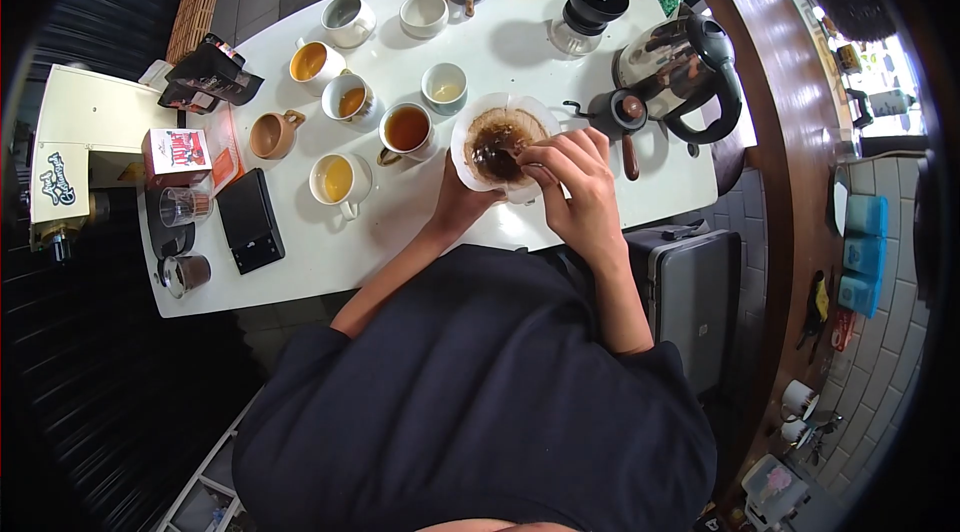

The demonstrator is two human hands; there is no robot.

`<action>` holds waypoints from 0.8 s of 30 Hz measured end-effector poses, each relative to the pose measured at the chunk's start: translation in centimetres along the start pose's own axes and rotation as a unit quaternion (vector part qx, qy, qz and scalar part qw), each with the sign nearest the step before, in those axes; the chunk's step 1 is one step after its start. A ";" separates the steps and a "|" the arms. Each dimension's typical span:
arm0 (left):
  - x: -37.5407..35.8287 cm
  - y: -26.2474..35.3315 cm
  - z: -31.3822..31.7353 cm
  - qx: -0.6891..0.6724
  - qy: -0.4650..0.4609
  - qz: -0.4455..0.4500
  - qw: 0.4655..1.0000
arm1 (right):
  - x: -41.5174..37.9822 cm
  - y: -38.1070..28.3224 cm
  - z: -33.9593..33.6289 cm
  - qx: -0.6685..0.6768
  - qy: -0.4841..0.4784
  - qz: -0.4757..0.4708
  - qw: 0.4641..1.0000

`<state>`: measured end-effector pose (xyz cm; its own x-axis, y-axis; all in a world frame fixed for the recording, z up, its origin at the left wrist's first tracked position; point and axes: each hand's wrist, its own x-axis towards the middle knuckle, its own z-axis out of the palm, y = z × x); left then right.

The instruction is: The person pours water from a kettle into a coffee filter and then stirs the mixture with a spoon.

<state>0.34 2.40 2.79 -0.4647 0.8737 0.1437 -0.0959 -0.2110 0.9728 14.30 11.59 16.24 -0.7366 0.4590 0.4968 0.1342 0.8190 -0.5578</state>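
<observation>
A paper-lined coffee dripper [462,147] with wet brown grounds [495,147] stands near the table's middle. My left hand [462,200] is closed around its lower left side, most of the fingers hidden beneath it. Over the dripper's right rim, my right hand [575,182] is pinched, its fingertips at the grounds; what it holds is too small to make out. Just left of the dripper are a cup of reddish-brown liquid [407,128] and a white cup with a little pale liquid [444,86].
A steel kettle [660,62], a small dark pot with a wooden handle [612,114] and a hand grinder [590,12] stand at right. Several cups, including a yellow-filled one [336,179], stand left. A black scale [250,220] lies farther left.
</observation>
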 end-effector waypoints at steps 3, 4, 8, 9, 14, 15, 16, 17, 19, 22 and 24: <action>0.0 0.0 -0.1 -0.019 0.006 -0.008 1.000 | -0.3 0.0 0.0 -0.028 0.006 0.005 1.000; 0.0 -0.1 -0.1 -0.011 0.000 -0.010 1.000 | -0.4 0.1 0.0 -0.027 0.005 0.005 1.000; -0.1 0.3 0.0 -0.033 0.006 -0.005 0.999 | -0.6 0.1 0.3 0.003 0.005 0.016 1.000; -0.1 0.4 0.0 -0.019 0.004 -0.002 1.000 | -0.6 0.0 0.3 -0.025 0.016 0.016 0.999; 0.0 0.4 0.1 0.022 -0.002 -0.001 1.000 | -0.9 0.2 0.2 -0.010 0.004 0.039 0.999; 0.0 0.4 0.2 0.017 -0.005 0.003 1.000 | -0.8 0.2 0.2 -0.016 0.018 0.039 0.999; 0.1 0.5 0.2 0.013 -0.008 0.008 1.000 | -0.8 0.2 0.1 -0.016 0.018 0.038 0.999; 0.1 0.6 0.3 0.013 -0.007 0.010 1.000 | -0.9 0.2 0.1 -0.024 0.018 0.041 0.999; 0.0 0.9 0.3 0.016 -0.009 -0.008 1.000 | -0.9 0.1 0.1 -0.029 0.017 0.043 0.999; 0.0 0.6 0.0 0.039 -0.024 0.008 0.999 | -1.0 -0.1 0.1 -0.011 0.020 0.053 0.998; 0.0 0.6 -0.1 0.039 -0.033 0.013 0.999 | -1.1 -0.1 0.4 -0.028 0.056 0.042 0.997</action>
<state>0.18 2.23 3.38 -0.4068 0.8959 0.1785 -0.0138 -0.2014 0.9794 14.85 10.92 15.50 -0.6423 0.5603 0.5229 0.2314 0.7922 -0.5646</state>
